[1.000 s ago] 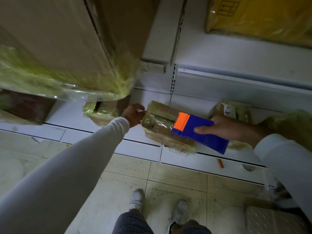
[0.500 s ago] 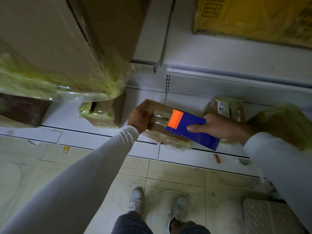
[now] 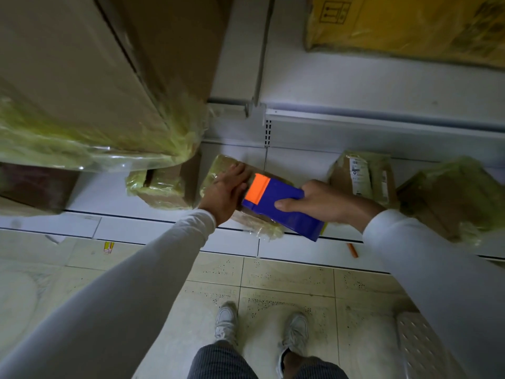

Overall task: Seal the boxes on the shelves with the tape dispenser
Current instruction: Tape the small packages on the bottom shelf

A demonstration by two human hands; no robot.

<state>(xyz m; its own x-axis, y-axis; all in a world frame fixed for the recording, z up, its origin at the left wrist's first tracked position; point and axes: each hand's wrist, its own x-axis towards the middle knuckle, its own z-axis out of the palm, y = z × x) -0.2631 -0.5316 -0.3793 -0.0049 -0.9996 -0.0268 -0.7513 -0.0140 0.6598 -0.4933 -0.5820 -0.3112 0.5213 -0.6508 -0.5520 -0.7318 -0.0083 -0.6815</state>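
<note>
A small wrapped box point(image 3: 218, 170) on the low white shelf point(image 3: 300, 165) is pressed flat by the left hand point(image 3: 228, 192), fingers straight. The blue and orange tape dispenser point(image 3: 276, 205) is gripped by the right hand point(image 3: 319, 202) and lies on the box's right part.

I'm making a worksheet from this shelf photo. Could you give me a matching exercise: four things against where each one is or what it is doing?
Things:
1. left hand
2. right hand
3. orange pen
4. shoes

States:
A. grips the blue tape dispenser
B. on the tiled floor
C. rests flat on the wrapped box
D. lies on the shelf's front ledge

Pairs: 1-C, 2-A, 3-D, 4-B
</note>
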